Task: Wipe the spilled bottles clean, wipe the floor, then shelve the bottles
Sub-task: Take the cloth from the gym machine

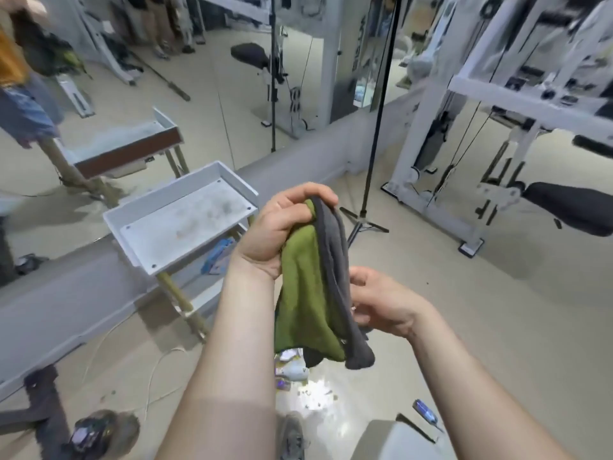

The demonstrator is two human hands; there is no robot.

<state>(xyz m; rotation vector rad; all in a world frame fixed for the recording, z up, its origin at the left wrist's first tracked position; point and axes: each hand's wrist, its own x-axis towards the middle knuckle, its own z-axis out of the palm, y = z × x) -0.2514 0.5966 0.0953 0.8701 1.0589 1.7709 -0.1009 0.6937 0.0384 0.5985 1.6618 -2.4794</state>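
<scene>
Your left hand is clenched round the top of a soft, napped cloth, green on one face with a thick grey rolled edge. The cloth hangs as a long limp fold, its long axis running from your fist down toward the floor. Your right hand pinches the grey edge lower down. Below the cloth a white plastic bottle lies on the glossy floor. The scuffed white tray-topped shelf stands to the left.
</scene>
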